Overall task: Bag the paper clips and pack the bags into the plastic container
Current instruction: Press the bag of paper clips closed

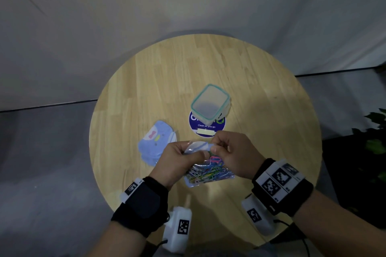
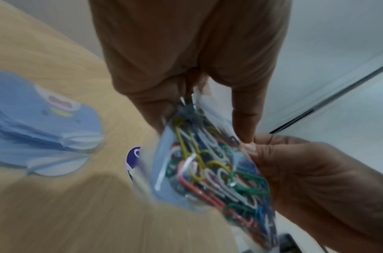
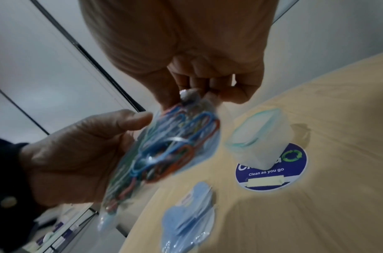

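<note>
A clear, blue-tinted bag of coloured paper clips (image 1: 208,173) hangs over the near part of the round wooden table (image 1: 167,81). My left hand (image 1: 188,152) grips the bag near its top, palm along its side (image 3: 78,154). My right hand (image 1: 217,148) pinches the bag's top edge between thumb and fingers (image 3: 192,92). The clips (image 2: 207,171) fill the bag (image 3: 164,145). The plastic container (image 1: 211,103) with a teal rim (image 3: 259,137) stands open beyond my hands. Its inside looks bare.
A stack of flat blue cartoon-printed bags (image 1: 156,144) lies to the left of my hands (image 2: 39,128) (image 3: 186,219). A round blue sticker (image 1: 206,129) lies partly under the container. Green plant leaves (image 1: 376,131) show off the table's right edge.
</note>
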A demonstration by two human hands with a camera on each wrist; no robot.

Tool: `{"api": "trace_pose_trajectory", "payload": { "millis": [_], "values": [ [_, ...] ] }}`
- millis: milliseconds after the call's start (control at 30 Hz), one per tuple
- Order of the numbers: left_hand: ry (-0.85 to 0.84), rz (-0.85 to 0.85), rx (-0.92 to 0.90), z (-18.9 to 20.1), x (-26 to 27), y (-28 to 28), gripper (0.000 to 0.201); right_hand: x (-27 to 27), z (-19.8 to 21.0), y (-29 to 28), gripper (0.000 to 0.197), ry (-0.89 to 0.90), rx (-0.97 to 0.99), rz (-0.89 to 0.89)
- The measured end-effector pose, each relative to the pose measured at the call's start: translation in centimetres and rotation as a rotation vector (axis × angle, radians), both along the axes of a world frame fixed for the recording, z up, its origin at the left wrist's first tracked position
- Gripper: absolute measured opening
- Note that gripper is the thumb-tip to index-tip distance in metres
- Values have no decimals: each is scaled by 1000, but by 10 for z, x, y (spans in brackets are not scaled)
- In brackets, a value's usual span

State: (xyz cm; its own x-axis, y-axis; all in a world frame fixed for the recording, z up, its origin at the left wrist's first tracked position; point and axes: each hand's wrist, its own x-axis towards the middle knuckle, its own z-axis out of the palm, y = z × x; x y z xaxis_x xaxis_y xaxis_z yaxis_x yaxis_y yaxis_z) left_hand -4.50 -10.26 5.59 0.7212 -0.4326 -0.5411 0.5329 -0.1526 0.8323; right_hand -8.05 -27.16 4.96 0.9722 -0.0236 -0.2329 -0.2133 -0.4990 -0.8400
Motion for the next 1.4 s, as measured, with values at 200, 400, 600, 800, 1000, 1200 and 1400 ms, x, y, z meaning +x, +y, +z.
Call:
{"api": "trace_pose_trajectory", "payload": {
  "millis": [200, 400, 600, 800, 1000, 1200, 1400],
  "values": [
    [-106, -13, 66, -2, 3, -3, 13, -4, 5, 2, 6, -126, -189, 86],
    [-167, -67, 91, -5, 0, -3, 8, -1, 12, -1, 11, -125, -323, 229],
    [-188, -63, 154, -10, 0, -4, 13, -3, 11, -3, 14, -19, -263, 196],
    [-184, -83, 169, -9, -3, -1, 12, -6, 8, 0, 20, -56, -304, 236],
    [-378, -227, 372, -14, 2, 10, 12, -8, 5, -2, 14, -49, -344, 223],
    [-492, -298, 453, -15, 2, 13, 19, -11, 2, -3, 15, -44, -339, 218],
    [-537, -449, 483, -16, 7, 14, 26, -13, -2, -11, 17, 15, -274, 170]
  ]
}}
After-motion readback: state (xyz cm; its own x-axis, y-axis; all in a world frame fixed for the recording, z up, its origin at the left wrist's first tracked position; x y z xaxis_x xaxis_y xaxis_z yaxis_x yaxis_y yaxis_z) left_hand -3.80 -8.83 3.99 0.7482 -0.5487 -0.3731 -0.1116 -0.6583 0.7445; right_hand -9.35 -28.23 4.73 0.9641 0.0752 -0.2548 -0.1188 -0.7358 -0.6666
